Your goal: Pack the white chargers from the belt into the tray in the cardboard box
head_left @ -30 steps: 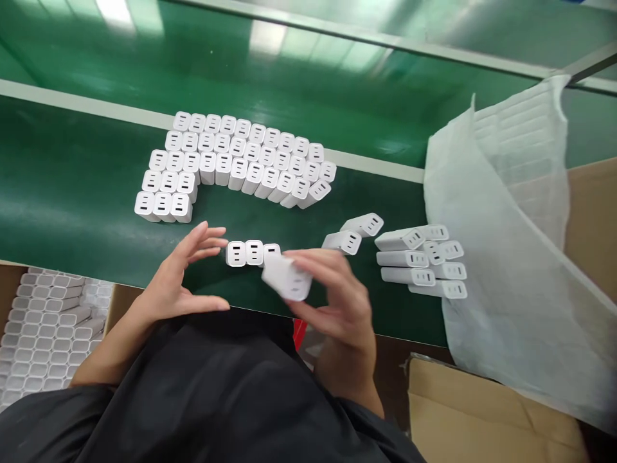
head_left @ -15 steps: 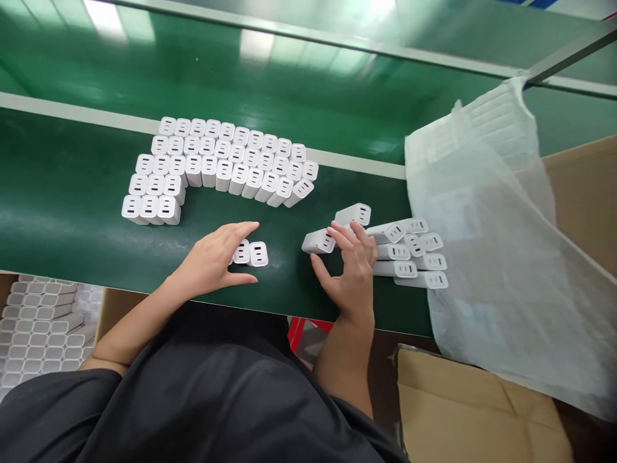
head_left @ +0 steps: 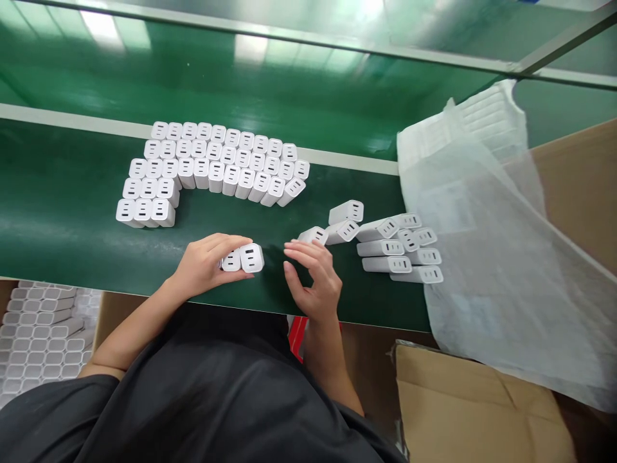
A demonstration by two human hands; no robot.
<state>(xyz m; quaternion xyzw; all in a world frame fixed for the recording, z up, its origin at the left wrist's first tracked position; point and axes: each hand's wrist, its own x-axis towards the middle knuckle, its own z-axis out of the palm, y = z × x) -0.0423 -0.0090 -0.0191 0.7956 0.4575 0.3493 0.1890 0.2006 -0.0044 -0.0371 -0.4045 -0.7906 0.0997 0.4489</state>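
Observation:
Two white charger blocks [head_left: 251,258] with port slots facing up are between the fingers and thumb of my left hand [head_left: 205,263], close to the front of the bench. Part of the row in that grip is hidden by the fingers. My right hand [head_left: 315,280] is open, fingers curved and apart, with nothing in them. Just beyond its fingertips lies a charger block [head_left: 312,235], partly covered by them. Two more loose chargers [head_left: 343,231] lie tipped on their sides behind it.
Upright chargers [head_left: 216,170] stand in several rows at the back left of the green bench [head_left: 62,193]. More lie piled [head_left: 385,247] at right, beside a white plastic bag [head_left: 472,257]. Cardboard [head_left: 472,405] sits below right; a box of white blocks [head_left: 38,334] is below left.
My left hand has closed around the two chargers at the front. The right hand has moved left, away from the pile, leaving the loose chargers lying there.

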